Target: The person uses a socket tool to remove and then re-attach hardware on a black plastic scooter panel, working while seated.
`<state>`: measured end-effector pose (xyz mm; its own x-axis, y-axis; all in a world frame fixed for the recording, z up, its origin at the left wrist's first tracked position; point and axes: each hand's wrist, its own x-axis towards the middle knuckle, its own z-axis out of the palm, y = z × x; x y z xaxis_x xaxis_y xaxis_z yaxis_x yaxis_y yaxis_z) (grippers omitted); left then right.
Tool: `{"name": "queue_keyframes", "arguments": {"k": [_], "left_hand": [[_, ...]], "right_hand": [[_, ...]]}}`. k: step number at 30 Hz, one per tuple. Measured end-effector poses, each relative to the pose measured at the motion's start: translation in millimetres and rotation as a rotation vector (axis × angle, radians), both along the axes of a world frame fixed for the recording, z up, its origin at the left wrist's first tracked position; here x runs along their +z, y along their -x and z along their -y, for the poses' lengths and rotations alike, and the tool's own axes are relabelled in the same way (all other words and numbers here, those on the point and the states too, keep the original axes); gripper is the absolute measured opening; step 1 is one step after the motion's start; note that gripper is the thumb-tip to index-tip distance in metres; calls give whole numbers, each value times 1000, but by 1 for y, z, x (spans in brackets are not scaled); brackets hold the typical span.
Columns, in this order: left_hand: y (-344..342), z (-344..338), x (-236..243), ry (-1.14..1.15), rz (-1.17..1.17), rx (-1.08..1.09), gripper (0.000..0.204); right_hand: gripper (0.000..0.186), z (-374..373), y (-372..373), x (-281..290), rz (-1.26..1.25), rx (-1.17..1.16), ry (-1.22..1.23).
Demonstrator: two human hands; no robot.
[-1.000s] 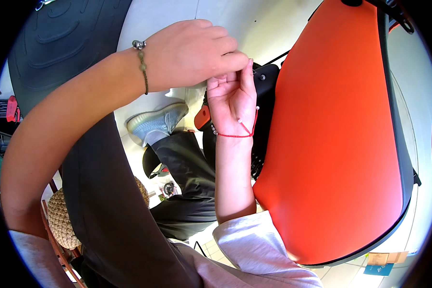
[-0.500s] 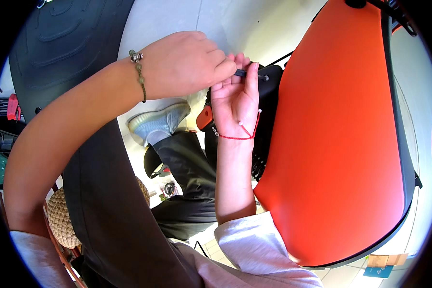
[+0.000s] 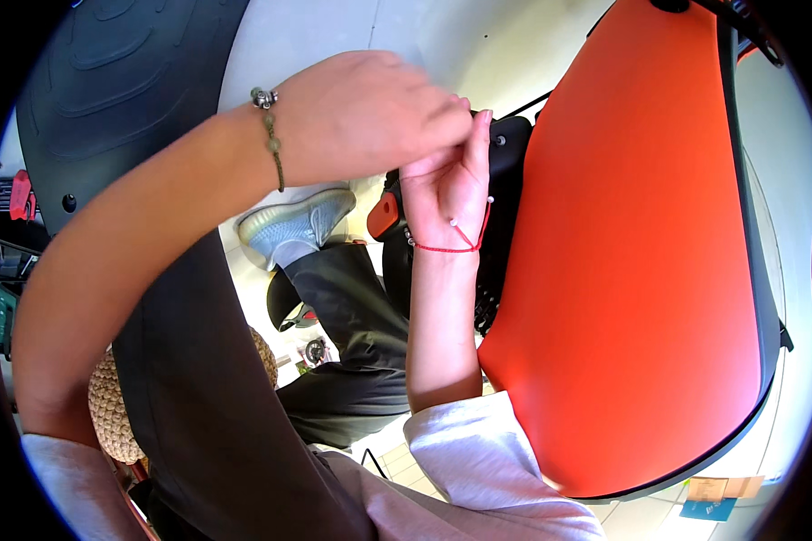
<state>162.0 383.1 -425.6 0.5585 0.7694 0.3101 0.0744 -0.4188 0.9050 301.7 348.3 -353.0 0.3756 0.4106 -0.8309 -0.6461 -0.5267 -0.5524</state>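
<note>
My left hand [image 3: 370, 117], with a beaded bracelet at its wrist, reaches across from the left, back up and fingers closed. Its fingertips meet those of my right hand [image 3: 447, 189], which has a red string bracelet. The right palm faces up, thumb raised, its other fingers largely covered by the left hand. What lies between the fingers is hidden now; a moment ago a thin dark rod-like piece showed there. Just beyond the right thumb is a black part [image 3: 512, 155] with a small grey bolt. Beside it stands a large glossy orange panel [image 3: 632, 270] with a black edge.
A black ribbed panel [image 3: 126, 108] fills the upper left. Below my hands are a grey-blue shoe [image 3: 298, 225], dark trouser legs and a small orange part [image 3: 383, 216]. A woven seat [image 3: 117, 415] shows lower left, and cardboard pieces [image 3: 708, 489] lie lower right.
My left hand has shifted slightly right, over the right hand's fingers, and is a little blurred. The dark rod-like piece has gone out of sight behind the fingers. The orange panel has stayed put.
</note>
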Motion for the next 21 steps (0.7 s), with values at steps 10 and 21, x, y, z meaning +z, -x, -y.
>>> {"name": "queue_keyframes", "arguments": {"k": [10,21], "left_hand": [[-1,-15,13,1980,370,-301,49],[3,8,4,341,-138,50,40]], "right_hand": [[26,3,0,-4,9,-4,-95],[20,4,-4,-3,-122,-77,-84]]}}
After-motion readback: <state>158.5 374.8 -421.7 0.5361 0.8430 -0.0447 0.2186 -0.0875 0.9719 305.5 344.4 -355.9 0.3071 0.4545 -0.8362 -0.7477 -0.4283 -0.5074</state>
